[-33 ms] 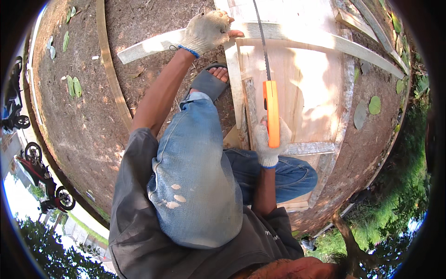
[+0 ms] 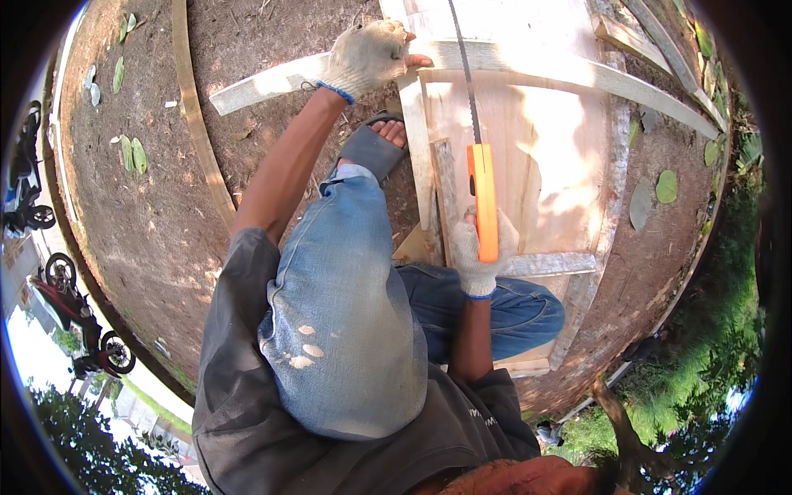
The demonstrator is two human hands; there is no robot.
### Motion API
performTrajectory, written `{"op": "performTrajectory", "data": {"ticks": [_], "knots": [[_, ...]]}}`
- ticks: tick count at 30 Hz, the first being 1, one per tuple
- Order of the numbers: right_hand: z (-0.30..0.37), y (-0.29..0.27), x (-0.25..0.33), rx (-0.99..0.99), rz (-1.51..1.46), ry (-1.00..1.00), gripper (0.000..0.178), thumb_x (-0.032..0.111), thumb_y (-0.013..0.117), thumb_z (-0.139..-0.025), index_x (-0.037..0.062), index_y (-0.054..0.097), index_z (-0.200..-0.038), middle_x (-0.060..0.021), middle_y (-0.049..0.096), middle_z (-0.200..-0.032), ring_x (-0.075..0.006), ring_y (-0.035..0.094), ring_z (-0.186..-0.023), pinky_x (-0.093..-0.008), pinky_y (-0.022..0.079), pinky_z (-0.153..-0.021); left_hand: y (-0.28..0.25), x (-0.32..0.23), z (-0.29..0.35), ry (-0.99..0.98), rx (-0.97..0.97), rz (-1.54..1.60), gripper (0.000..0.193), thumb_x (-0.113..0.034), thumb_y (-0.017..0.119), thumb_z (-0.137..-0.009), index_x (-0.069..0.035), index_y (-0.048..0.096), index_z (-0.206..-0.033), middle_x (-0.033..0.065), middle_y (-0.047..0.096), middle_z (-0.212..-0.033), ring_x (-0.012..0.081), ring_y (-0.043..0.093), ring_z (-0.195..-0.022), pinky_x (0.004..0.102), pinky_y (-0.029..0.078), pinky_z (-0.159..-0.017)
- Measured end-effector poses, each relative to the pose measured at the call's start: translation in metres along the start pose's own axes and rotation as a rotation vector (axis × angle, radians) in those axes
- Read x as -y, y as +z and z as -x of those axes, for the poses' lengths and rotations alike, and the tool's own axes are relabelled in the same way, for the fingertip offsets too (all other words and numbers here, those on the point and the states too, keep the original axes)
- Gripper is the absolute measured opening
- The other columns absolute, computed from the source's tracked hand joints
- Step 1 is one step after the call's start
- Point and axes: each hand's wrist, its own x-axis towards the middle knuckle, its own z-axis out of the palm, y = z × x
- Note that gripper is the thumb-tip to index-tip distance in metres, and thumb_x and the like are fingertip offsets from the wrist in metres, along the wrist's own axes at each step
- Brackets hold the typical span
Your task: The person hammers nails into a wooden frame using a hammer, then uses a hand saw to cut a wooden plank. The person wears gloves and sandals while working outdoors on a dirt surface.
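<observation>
My right hand (image 2: 485, 252), in a whitish knit glove, is wrapped around the orange handle of a handsaw (image 2: 483, 194). Its dark toothed blade points away from me and crosses a long pale wooden plank (image 2: 569, 68). My gloved left hand (image 2: 370, 58) grips this plank to the left of the blade, thumb stretched along it. The plank lies crosswise over a wooden panel framed with battens (image 2: 419, 148). Whether the teeth have cut into the wood cannot be made out in the glare.
My sandalled foot (image 2: 375, 151) rests on the soil beside the panel, below the plank. A narrow wood strip (image 2: 196, 124) lies on the left. More boards (image 2: 672, 49) are at the far right. Motorbikes (image 2: 78, 318) stand beyond the left edge, and a tree trunk (image 2: 623, 429) rises lower right.
My raised knee has shifted very slightly left. Both hands, the saw and the plank look almost unmoved.
</observation>
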Motion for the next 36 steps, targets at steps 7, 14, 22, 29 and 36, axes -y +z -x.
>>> {"op": "performTrajectory", "data": {"ticks": [7, 14, 22, 29, 36], "knots": [[-0.008, -0.002, -0.008, 0.010, -0.040, -0.025, 0.014, 0.011, 0.072, -0.077, 0.0002, 0.063, -0.079, -0.0094, 0.054, -0.063, -0.0205, 0.053, -0.052, -0.0332, 0.044, -0.053, 0.004, 0.000, -0.008, -0.034, -0.015, 0.006, 0.053, -0.059, 0.063, -0.095, -0.008, 0.075, -0.089, 0.0104, 0.073, -0.089, 0.0289, 0.073, -0.080, 0.0419, 0.061, -0.070], [-0.026, 0.004, 0.000, 0.067, 0.006, -0.067, 0.014, 0.010, 0.072, -0.081, -0.0006, 0.063, -0.079, -0.0112, 0.053, -0.063, -0.0217, 0.053, -0.053, -0.0353, 0.044, -0.053, 0.025, -0.024, -0.017, -0.354, -0.081, -0.059, 0.049, -0.048, 0.058, -0.100, -0.003, 0.068, -0.118, 0.0144, 0.072, -0.092, 0.0323, 0.073, -0.089, 0.0451, 0.057, -0.080], [-0.043, 0.002, -0.011, 0.156, 0.076, -0.013, 0.017, 0.014, 0.070, -0.087, -0.0025, 0.067, -0.087, -0.0040, 0.062, -0.068, -0.0128, 0.057, -0.061, -0.0313, 0.046, -0.058, 0.019, -0.007, -0.022, -0.543, -0.039, -0.146, 0.056, -0.055, 0.050, -0.098, -0.005, 0.076, -0.089, 0.0209, 0.073, -0.083, 0.0373, 0.073, -0.081, 0.0489, 0.057, -0.074], [-0.046, -0.007, -0.001, 0.146, 0.008, 0.100, 0.016, 0.013, 0.071, -0.087, -0.0010, 0.065, -0.082, -0.0048, 0.057, -0.065, -0.0116, 0.054, -0.057, -0.0301, 0.044, -0.055, -0.001, -0.002, -0.020, -0.714, 0.310, 0.097, 0.059, -0.051, 0.043, -0.100, -0.003, 0.078, -0.093, 0.0224, 0.075, -0.087, 0.0387, 0.074, -0.085, 0.0514, 0.057, -0.078], [-0.014, -0.027, 0.045, 0.139, 0.176, 0.053, 0.018, 0.013, 0.073, -0.082, -0.0012, 0.062, -0.080, -0.0114, 0.055, -0.064, -0.0234, 0.054, -0.055, -0.0365, 0.045, -0.056, 0.010, 0.002, -0.016, -0.723, 0.250, 0.126, 0.047, -0.041, 0.047, -0.095, -0.006, 0.078, -0.094, 0.0208, 0.075, -0.088, 0.0391, 0.074, -0.084, 0.0513, 0.057, -0.076]]}}
